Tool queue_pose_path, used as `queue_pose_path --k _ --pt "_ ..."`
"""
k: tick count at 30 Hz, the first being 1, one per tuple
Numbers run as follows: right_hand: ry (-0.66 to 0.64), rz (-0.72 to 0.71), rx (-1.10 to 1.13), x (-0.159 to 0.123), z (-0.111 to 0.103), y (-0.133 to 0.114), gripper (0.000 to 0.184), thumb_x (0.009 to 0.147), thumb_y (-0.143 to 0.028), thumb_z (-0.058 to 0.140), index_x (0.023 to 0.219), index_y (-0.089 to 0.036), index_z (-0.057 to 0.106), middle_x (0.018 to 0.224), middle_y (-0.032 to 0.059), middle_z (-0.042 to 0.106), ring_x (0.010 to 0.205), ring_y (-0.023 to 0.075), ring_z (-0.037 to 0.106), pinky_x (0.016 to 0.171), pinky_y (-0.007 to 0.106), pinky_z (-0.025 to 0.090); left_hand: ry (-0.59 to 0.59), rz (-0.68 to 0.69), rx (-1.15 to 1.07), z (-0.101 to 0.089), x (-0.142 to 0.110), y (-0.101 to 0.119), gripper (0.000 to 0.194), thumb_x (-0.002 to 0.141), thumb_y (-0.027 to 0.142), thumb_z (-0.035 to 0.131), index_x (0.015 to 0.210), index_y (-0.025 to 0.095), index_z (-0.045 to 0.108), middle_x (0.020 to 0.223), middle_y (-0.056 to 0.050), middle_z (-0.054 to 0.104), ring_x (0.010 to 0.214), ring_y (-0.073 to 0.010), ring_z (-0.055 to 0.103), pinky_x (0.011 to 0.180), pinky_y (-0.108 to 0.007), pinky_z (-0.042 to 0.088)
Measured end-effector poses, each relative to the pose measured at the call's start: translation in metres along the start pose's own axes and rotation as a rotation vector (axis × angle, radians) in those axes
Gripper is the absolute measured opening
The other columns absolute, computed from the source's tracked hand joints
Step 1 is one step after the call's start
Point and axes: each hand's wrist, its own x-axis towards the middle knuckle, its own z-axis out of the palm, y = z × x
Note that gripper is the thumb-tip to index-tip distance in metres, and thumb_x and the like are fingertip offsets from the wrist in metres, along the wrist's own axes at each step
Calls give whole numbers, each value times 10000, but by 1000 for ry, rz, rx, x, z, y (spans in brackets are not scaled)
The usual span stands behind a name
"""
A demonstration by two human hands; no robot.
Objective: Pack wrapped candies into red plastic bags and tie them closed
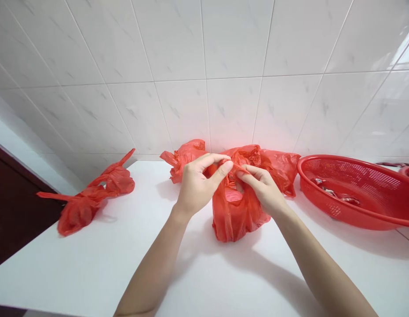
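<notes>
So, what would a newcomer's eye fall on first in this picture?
The red plastic bag pinched by the left hand and right hand on the white counter draws the eye first. A red mesh basket sits at right, and a bunched red bag lies at left.

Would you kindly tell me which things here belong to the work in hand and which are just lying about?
In hand: left hand, right hand, both pinching the red plastic bag.

Lying about: a crumpled red bag by the wall; a twisted red bag further left; a red mesh basket.
</notes>
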Motion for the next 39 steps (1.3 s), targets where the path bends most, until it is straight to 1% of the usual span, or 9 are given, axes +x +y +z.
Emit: queue_pose_path --k 7,16,19,22,25,28,30,34,39 --pt "-331 109 -19 3 -28 7 245 863 -406 742 782 -177 709 808 18 674 789 175 623 773 310 488 116 -19 -106 -4 4 -4 185 872 357 729 934 187 772 968 -52 778 943 -188 721 884 -295 578" --pt "-19 92 475 11 -13 26 327 859 -505 696 784 -189 736 872 65 734 876 222 691 901 357 545 -76 43 -191 -26 8 -3 376 803 155 691 1176 193 708 1082 -71 739 1061 -236 700 975 -397 575" --pt "10 87 493 10 -7 22 380 894 -490 646 663 -189 640 654 21 643 649 161 626 820 330 555 -136 57 -210 -32 8 -1 401 803 131 667 1197 205 698 1145 -82 727 1074 -252 702 947 -416 595" --pt "115 83 393 7 -3 16 394 889 -437 664 620 -208 490 492 -55 473 422 85 380 602 278 502 -162 79 -236 -31 7 -1 387 814 118 677 1189 210 699 1157 -79 729 1081 -246 706 979 -414 587" --pt "161 117 229 3 2 10 244 881 -361 661 746 -221 514 495 -88 408 425 77 313 468 228 354 -217 128 -269 -26 6 -2 362 826 108 690 1170 221 705 1144 -65 735 1042 -220 718 971 -377 593" --pt "53 131 94 -2 5 5 59 846 -228 587 905 -230 597 522 -97 360 455 85 299 447 220 270 -262 149 -257 -21 3 -4 311 850 100 681 1132 227 713 1076 -48 738 982 -191 721 909 -331 612" --pt "-64 132 47 -5 7 1 63 819 -181 526 780 -213 564 525 -91 322 468 82 262 456 232 256 -266 139 -226 -18 2 -5 253 877 116 661 1101 220 717 1028 -49 732 957 -184 716 858 -310 619" --pt "-217 158 29 -11 9 -5 306 835 -229 554 616 -218 340 538 -77 316 495 78 268 487 251 259 -222 154 -137 -10 2 -7 195 901 160 652 1075 217 719 1028 -51 720 983 -177 691 866 -301 603" --pt "-180 163 -156 -13 9 -5 501 855 -479 704 590 -208 376 524 -71 362 488 78 335 470 257 229 -188 173 -44 -2 2 -9 170 905 209 663 1068 216 712 998 -39 715 951 -172 687 895 -321 589"
